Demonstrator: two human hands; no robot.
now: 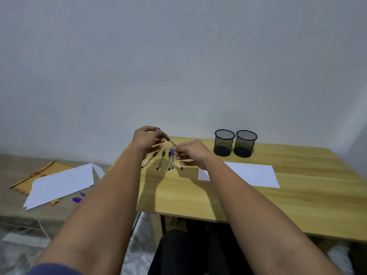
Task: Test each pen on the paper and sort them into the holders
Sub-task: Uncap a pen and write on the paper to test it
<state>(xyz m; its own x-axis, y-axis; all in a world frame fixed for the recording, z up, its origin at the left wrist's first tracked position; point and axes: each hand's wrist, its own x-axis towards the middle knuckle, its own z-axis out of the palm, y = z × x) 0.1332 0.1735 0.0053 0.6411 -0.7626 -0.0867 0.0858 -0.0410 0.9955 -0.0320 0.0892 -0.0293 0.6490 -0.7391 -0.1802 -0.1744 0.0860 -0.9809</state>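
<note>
Holding a dark-barrelled pen aloft above the table, left hand curled round its rear end, tip slanting down toward the right hand. Right hand pinching at the tip end, fingertips closed there, probably on a cap; too small and blurred to say exactly what sits between them. Likely step in hand: uncapping before a test stroke.

Handling, as a judgement: light, stiff, smooth plastic, apt to roll once set down. Best taken mid-barrel or at the grip section for writing; the cap small and easy to drop. Little fragile about it beyond the tip.

Counting: apparently four pens lying on the table just beneath the hands, fanned side by side, one with blue showing; the two rightmost nearly touching, so the count not certain. One small dark bit beside them, perhaps a cap. Two black mesh holders standing upright side by side at the table's far edge, no pens visible in them. One white paper sheet on the table, near the right forearm, well apart from the holders. Off to the left, on a lower surface, more white sheets over a yellow envelope, plus something purple.
</note>
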